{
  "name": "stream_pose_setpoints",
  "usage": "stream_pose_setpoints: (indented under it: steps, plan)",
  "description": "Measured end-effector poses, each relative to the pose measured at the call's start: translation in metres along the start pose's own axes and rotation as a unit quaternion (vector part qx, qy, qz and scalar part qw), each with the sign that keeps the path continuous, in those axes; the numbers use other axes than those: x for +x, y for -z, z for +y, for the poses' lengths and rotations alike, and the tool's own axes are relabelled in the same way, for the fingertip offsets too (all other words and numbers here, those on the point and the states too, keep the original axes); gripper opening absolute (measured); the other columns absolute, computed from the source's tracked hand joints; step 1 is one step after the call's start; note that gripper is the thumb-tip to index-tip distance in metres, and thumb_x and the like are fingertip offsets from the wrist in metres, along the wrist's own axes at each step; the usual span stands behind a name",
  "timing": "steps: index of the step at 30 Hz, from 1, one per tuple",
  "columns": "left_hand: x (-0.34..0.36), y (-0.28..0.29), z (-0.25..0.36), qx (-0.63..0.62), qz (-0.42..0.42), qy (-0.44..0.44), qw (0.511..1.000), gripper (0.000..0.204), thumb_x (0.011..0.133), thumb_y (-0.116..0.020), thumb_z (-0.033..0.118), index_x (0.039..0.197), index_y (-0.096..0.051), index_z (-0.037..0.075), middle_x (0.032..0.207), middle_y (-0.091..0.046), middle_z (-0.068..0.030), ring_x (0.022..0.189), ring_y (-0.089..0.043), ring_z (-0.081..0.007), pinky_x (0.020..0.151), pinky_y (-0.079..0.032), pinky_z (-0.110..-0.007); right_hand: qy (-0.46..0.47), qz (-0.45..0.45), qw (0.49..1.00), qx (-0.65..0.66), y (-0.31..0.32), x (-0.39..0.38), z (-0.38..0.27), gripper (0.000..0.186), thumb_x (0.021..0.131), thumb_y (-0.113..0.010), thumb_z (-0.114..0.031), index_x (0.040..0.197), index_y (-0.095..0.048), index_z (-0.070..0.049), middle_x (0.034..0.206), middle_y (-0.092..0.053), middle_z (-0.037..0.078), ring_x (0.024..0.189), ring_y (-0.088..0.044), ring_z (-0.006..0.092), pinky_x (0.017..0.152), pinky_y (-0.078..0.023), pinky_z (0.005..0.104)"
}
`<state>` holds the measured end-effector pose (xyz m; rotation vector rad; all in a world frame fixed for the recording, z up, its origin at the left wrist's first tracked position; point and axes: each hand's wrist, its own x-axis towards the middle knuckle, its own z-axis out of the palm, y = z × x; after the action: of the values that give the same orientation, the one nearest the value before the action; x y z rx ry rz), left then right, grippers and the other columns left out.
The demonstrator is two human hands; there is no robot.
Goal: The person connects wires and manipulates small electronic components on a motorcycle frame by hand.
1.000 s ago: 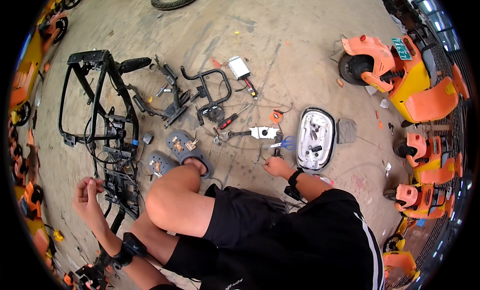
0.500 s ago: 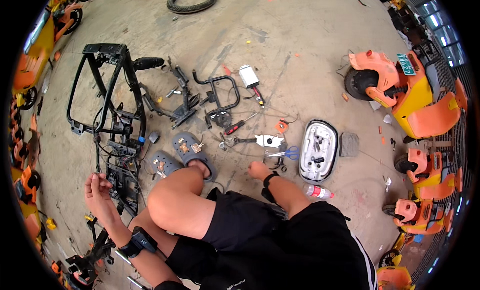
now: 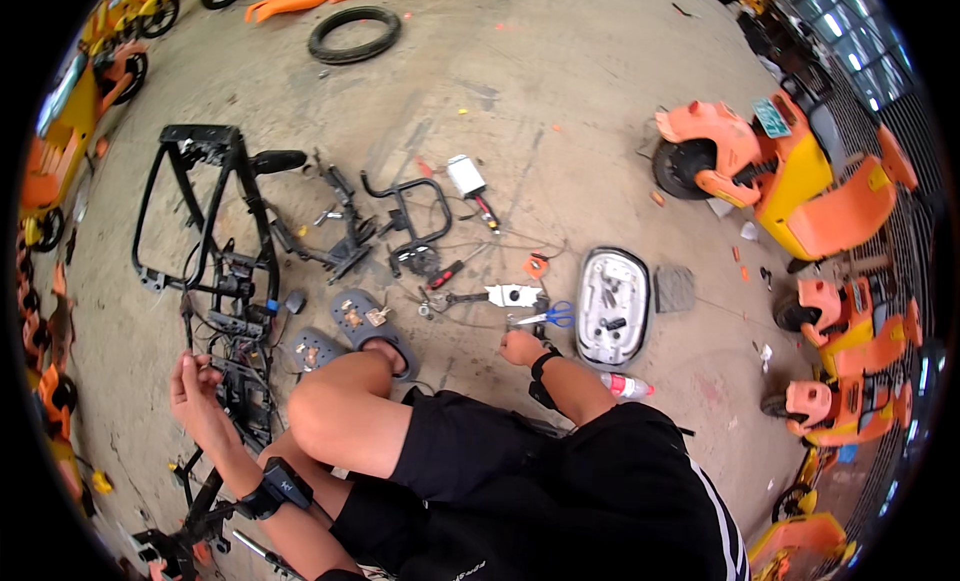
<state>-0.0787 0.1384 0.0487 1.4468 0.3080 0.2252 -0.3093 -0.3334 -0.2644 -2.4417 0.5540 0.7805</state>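
Note:
At the left, my left hand [image 3: 197, 393] is raised beside a black scooter frame [image 3: 262, 216] with wires and brackets on it. Its thumb and fingertips pinch a thin dark cable [image 3: 187, 321] that runs down from the frame. My right hand [image 3: 519, 348] is closed in a fist low over the floor; whatever it may hold is hidden. Just beyond that fist lie blue-handled scissors [image 3: 558, 315] and a white metal plate [image 3: 513, 296]. A red-and-black screwdriver [image 3: 446, 274] lies farther left.
A white tray-like shell [image 3: 590, 321] holding small dark parts lies right of my right hand, near a plastic bottle [image 3: 628, 386]. Beyond are a bent black tube bracket [image 3: 445, 206], a silver box [image 3: 465, 176] and a tyre [image 3: 355, 36]. Orange-yellow scooters [image 3: 800, 206] line both sides.
The view has shifted, so the floor things sit a little lower and farther left. Both hands keep nearly the same pose, the left still pinching the cable.

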Motion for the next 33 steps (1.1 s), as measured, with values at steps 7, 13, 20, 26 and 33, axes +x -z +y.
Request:
stream_pose_setpoints:
  steps: [7,13,20,26,33]
  plan:
    - [0.0,-0.001,-0.001,-0.003,-0.008,0.006,1.0,0.023,0.1,-0.061,0.016,0.115,-0.061,-0.001,0.093,-0.067,-0.0068,0.07,-0.055,-0.0088,0.066,-0.05,-0.024,-0.082,0.028,0.995,0.045,-0.002,-0.059,0.095,0.032,0.082,-0.059,-0.029,0.095,-0.075,-0.004,0.096,-0.07,0.022,0.092,-0.067,0.0409,0.086,-0.053,0.0486]
    - [-0.002,-0.006,0.001,0.002,0.01,0.0,1.0,0.021,0.1,-0.059,0.016,0.114,-0.06,0.0,0.096,-0.066,-0.008,0.072,-0.056,-0.0108,0.068,-0.051,-0.025,-0.148,0.062,0.985,0.068,-0.014,-0.118,0.153,0.032,0.081,-0.059,-0.03,0.095,-0.075,-0.005,0.093,-0.07,0.023,0.089,-0.067,0.0417,0.085,-0.054,0.0486]
    - [0.008,0.016,-0.009,0.011,0.043,0.014,0.999,0.026,0.101,-0.058,0.017,0.121,-0.057,0.0,0.103,-0.065,-0.0077,0.077,-0.055,-0.0122,0.072,-0.048,-0.026,-0.24,0.268,0.926,0.115,0.006,-0.113,0.166,0.029,0.085,-0.058,-0.029,0.088,-0.075,-0.006,0.085,-0.07,0.023,0.082,-0.067,0.0419,0.078,-0.054,0.0505]
    - [0.036,0.095,-0.026,0.056,0.02,0.051,0.997,0.027,0.1,-0.058,0.019,0.12,-0.06,0.001,0.109,-0.064,-0.005,0.083,-0.054,-0.0122,0.078,-0.046,-0.026,-0.335,0.336,0.871,0.129,0.049,-0.037,0.194,0.027,0.089,-0.057,-0.029,0.102,-0.075,-0.013,0.095,-0.072,0.018,0.092,-0.067,0.0401,0.083,-0.053,0.0494]
    - [0.031,0.137,-0.004,0.099,0.079,0.113,0.986,0.03,0.1,-0.059,0.023,0.124,-0.059,0.005,0.117,-0.064,-0.0022,0.087,-0.056,-0.0118,0.084,-0.045,-0.026,-0.36,0.29,0.88,0.107,0.094,0.02,0.213,0.037,0.09,-0.058,-0.024,0.123,-0.065,-0.01,0.114,-0.064,0.021,0.104,-0.064,0.0407,0.087,-0.052,0.0503]
